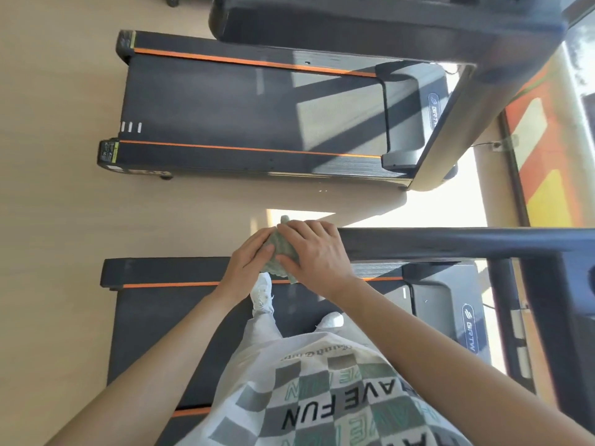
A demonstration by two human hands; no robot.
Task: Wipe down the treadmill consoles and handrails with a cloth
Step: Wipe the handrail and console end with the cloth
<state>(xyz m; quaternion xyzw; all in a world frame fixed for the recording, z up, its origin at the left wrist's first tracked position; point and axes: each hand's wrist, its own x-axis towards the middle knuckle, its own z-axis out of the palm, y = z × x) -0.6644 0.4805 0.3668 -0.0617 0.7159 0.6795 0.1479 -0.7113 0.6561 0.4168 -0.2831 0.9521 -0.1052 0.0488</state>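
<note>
From my remote feed I see both forearms bare, with no sleeves reaching into view, and nothing worn on the left hand (pixel 249 262) or the right hand (pixel 314 252): no rings, watch or gloves. The T-shirt (pixel 322 397) is white with a checkerboard print of grey, green and pale squares, black capitals reading "AVE FUN" across it and a line of small script above. Below it I see light grey trousers (pixel 262 326) and white lace-up sneakers (pixel 262 292).
</note>
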